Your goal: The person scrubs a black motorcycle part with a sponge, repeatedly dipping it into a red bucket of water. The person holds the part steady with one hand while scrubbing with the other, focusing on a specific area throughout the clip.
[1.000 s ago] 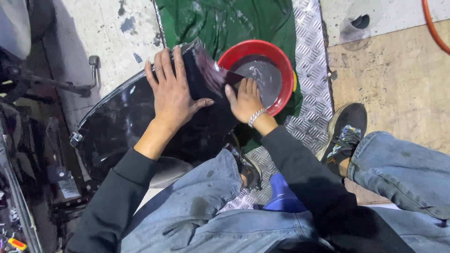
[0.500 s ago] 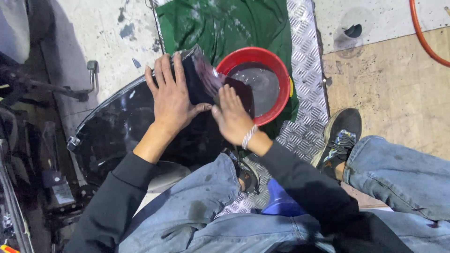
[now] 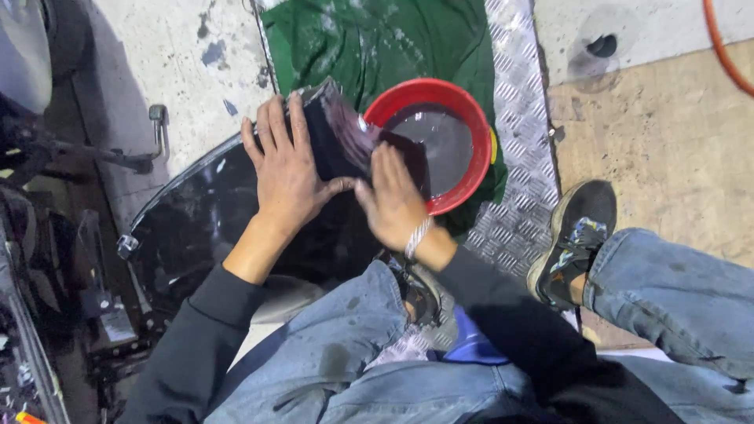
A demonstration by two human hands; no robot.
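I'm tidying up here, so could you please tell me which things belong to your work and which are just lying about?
In use:
glossy black curved panel
left hand
right hand
red round plastic basin of water

Lying about:
green wet cloth
orange hose

Light fell hard and even from overhead, bright on the pale concrete floor (image 3: pixel 675 141) and the tread plate (image 3: pixel 518 118). The left edge sank into deep shadow, where the dark machinery lost nearly all detail. The glossy black panel (image 3: pixel 196 235) under my left hand (image 3: pixel 290 173) threw back small white glints. Wet sheen glared on the green cloth (image 3: pixel 393 39) and on the water in the red basin (image 3: pixel 440 141). My right hand (image 3: pixel 397 200) was smeared with motion blur, its fingers soft; the rest stayed fairly sharp.
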